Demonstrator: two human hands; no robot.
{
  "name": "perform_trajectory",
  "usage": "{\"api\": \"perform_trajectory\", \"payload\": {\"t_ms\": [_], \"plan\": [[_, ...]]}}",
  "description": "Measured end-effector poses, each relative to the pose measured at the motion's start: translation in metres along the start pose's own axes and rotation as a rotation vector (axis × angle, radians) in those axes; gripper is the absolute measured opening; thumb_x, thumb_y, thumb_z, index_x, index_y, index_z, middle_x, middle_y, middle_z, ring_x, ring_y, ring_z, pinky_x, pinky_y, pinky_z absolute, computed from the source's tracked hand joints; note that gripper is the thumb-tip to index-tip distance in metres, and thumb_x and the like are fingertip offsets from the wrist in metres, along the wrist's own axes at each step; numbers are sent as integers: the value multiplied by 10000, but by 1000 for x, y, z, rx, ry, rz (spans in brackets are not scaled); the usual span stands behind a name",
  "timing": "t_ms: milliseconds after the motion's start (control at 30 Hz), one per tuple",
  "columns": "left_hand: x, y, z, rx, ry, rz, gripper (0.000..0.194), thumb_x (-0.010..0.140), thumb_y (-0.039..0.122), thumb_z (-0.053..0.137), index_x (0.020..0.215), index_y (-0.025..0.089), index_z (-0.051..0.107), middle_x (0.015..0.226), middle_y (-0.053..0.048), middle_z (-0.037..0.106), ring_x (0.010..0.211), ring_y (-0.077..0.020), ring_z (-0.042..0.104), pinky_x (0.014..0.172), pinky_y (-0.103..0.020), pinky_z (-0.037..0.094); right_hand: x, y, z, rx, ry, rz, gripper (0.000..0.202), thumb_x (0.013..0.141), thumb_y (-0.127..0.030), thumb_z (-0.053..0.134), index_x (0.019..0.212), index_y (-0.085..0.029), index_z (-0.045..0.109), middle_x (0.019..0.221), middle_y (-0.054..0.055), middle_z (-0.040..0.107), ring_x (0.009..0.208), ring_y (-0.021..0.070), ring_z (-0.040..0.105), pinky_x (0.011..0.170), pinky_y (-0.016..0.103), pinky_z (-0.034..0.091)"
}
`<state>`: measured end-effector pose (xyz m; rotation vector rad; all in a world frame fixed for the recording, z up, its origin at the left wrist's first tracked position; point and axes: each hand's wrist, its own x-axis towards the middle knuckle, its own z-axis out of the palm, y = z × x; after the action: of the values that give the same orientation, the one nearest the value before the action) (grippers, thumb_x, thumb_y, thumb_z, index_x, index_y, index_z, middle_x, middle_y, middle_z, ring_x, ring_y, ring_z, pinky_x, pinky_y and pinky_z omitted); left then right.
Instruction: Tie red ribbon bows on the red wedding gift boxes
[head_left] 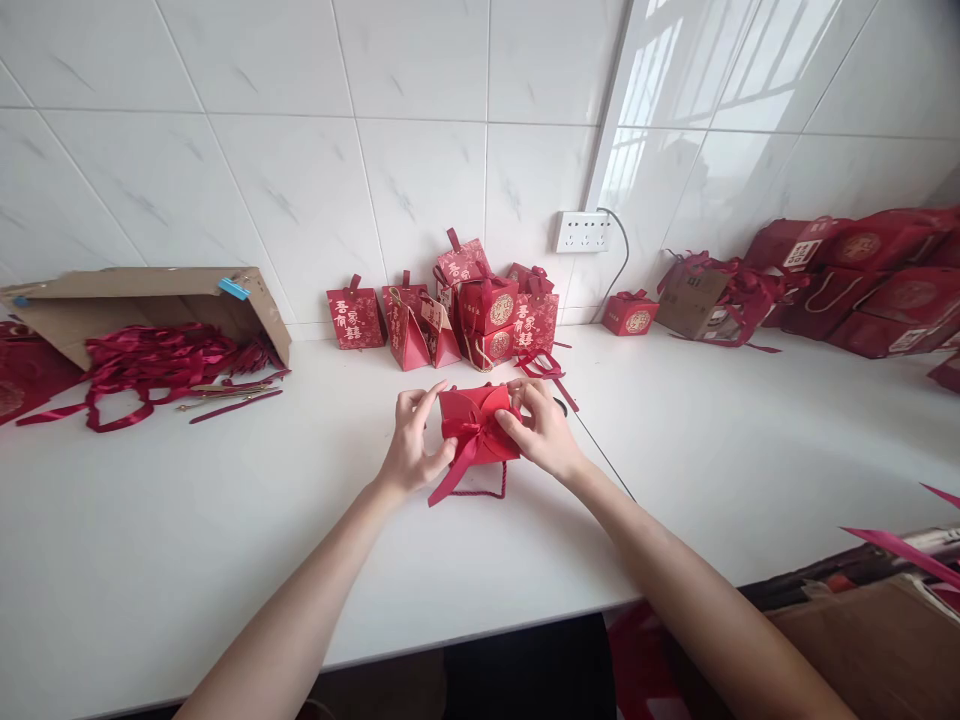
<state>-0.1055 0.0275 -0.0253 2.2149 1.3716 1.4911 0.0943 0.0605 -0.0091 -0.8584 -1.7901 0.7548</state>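
A small red box (491, 402) with overlapping rounded flaps stands on the white table between my hands. A dark pink ribbon (463, 462) is tied on its top, one tail hanging toward me. My left hand (415, 437) holds the box's left side, thumb at the front corner and index finger at the back. On the right side, my right hand (541, 425) has its thumb and fingers closed on the box edge, near the ribbon. A red twisted cord handle (480, 493) lies on the table in front of the box.
Behind are grouped red gift boxes (487, 310) and a wall socket (583, 232). At left, a cardboard box (150, 290) spills ribbons (161, 360). Red bags (862, 280) and a ribbon-filled carton (697, 300) stand at right. The table's front edge (480, 634) runs below my forearms.
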Motion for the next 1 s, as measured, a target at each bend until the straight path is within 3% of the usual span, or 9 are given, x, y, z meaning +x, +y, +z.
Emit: {"api": "perform_trajectory", "payload": {"t_ms": [100,300,400,533,733,900,1000], "plan": [[-2,4,4,-110,15,-18,580,725,294,526,1272,219,350,926,-49,440,799,-177,495,705,-353,479,2,3,-1,-22,-39,-7,265,792,-375,519,640,-211,378,998,92,494,950,206,516,686,337,541],[-7,10,17,-395,185,-116,334,739,313,568,966,244,333,880,-7,472,796,-141,529,698,-300,479,1,6,0,-35,-58,-69,284,816,-371,496,625,-208,363,1026,89,497,907,186,527,685,325,530],[-6,15,16,-295,207,-222,218,780,338,554,809,218,375,783,16,467,686,-111,512,646,-259,459,0,6,1,-16,-65,-72,281,822,-371,490,625,-206,376,1028,85,494,929,188,523,700,324,520],[-4,20,13,-95,222,-175,255,836,319,488,640,201,374,657,33,411,600,-99,438,613,-236,418,1,6,1,25,-73,-22,290,827,-385,479,621,-202,389,1036,85,501,953,192,525,762,341,489],[-4,16,16,-17,232,-76,241,862,282,427,645,212,349,631,35,416,579,-104,425,585,-232,400,3,4,-4,177,-103,91,355,810,-459,506,606,-197,379,1092,88,531,990,212,531,804,355,445],[-4,14,17,-34,211,-78,253,872,300,419,646,220,336,637,33,388,579,-112,414,584,-244,406,6,5,-8,404,-160,149,363,777,-450,579,586,-189,415,1140,72,550,998,214,562,821,369,461],[-1,14,14,-14,241,-88,266,855,322,451,625,216,370,756,-13,467,745,-147,508,690,-284,453,7,6,-10,389,-186,151,374,791,-456,569,580,-184,421,1139,75,557,1042,223,551,847,385,466]]}}
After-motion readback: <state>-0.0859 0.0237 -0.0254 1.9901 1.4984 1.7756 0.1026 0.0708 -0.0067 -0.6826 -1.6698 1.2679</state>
